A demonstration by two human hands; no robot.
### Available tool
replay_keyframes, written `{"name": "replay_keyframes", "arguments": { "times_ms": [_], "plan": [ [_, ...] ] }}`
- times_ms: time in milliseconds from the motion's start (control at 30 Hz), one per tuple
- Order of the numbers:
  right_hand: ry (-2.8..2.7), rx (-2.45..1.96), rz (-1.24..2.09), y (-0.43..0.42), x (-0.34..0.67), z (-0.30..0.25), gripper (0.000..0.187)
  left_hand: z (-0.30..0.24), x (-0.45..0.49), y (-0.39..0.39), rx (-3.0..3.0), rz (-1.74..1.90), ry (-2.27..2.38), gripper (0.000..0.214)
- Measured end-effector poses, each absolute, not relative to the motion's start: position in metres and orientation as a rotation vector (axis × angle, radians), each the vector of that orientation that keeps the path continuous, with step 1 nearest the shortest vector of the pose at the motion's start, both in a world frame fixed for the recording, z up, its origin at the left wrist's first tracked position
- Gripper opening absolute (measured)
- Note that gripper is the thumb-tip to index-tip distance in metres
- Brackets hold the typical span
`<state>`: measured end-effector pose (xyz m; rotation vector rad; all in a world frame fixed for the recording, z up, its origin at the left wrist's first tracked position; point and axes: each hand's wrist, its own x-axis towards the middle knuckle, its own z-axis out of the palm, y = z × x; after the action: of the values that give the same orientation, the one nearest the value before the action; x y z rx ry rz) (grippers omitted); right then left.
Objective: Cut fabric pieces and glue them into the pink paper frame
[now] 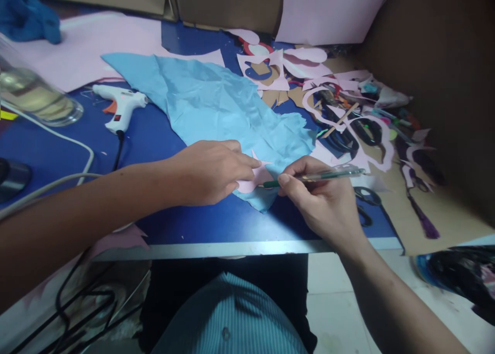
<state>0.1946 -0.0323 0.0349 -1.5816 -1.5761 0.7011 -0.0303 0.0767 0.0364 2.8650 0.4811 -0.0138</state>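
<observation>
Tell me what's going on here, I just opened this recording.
A person seated at a blue table is working with both hands. The left hand rests its fingers on a small pink paper piece, which lies on a crumpled light blue sheet. The right hand holds a green pen, its tip at the pink piece. A white hot glue gun lies nearby on the left, and pink paper offcuts and scissors lie on the right.
</observation>
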Motion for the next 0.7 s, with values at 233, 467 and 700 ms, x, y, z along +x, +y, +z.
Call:
{"name": "replay_keyframes", "arguments": {
  "times_ms": [233, 467, 700],
  "plan": [
    [-1.572, -1.600, 0.662, -0.0341, 0.1950, 0.0350, 0.022, 0.0361, -0.0314, 0.0765, 2.860, 0.013, 0.491, 0.034],
    [-1.593, -1.599, 0.652, -0.0345, 0.1930, 0.0340, 0.021, 0.0370, -0.0302, 0.0766, 2.868, -0.023, 0.488, 0.037],
    [-1.596, -1.591, 0.611, -0.0361, 0.1955, 0.0354, 0.022, 0.0371, -0.0305, 0.0760, 2.868, -0.029, 0.494, 0.035]
  ]
}}
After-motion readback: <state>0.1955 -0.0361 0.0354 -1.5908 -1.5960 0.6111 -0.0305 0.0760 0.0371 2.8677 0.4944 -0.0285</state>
